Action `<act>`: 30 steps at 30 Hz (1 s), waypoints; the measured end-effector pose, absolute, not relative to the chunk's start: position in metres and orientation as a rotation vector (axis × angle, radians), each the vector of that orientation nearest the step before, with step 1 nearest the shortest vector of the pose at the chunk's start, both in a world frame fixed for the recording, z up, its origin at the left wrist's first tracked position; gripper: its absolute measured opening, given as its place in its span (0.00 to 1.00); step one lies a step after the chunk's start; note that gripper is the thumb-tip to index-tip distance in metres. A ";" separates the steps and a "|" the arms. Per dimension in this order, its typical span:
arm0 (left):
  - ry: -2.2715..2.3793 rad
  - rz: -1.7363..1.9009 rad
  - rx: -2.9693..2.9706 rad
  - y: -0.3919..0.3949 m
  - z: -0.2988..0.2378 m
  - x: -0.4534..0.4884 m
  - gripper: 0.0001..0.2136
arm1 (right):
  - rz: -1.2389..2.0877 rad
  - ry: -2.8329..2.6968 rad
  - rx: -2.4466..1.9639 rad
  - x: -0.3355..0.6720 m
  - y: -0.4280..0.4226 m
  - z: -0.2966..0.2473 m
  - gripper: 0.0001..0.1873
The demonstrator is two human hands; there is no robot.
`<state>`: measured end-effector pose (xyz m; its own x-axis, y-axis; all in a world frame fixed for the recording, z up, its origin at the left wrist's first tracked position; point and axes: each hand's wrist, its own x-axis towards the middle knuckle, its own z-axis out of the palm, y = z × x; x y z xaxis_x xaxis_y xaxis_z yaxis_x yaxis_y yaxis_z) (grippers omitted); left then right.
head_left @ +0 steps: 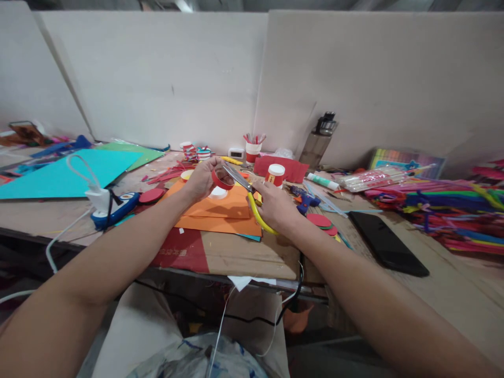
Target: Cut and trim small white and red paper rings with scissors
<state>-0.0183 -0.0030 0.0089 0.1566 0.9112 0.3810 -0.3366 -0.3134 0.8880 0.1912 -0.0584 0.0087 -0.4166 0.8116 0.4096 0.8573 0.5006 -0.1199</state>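
Note:
My left hand [203, 181] pinches a red ring-shaped strip [222, 180], which looks like paper or part of a cup. In my right hand [277, 205] are scissors [258, 212] with yellow handles, their metal blades pointing up and left to the strip. Whether the blades touch the strip, I cannot tell. Below both hands lie sheets of orange paper [232, 224], with a white round piece [218, 193] on them. Just beyond my right hand stands a red paper cup [275, 176] with a white top.
A blue power strip [118, 210] with a white plug lies left, by turquoise card [74, 170]. To the right are a black phone [386, 241], a blue glue gun [307, 201], red discs [318, 221] and colourful pipe cleaners [444, 205]. A grey bottle [316, 147] leans at the back.

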 end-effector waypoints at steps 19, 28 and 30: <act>0.611 1.494 1.269 -0.006 0.011 -0.016 0.17 | -0.089 -2.279 -1.424 0.189 -0.061 0.008 0.24; 0.592 1.457 1.309 -0.001 0.006 -0.021 0.15 | -0.100 -2.290 -1.382 0.190 -0.058 0.005 0.23; 0.616 1.465 1.303 0.000 0.005 -0.022 0.15 | -0.096 -2.296 -1.398 0.190 -0.058 0.007 0.23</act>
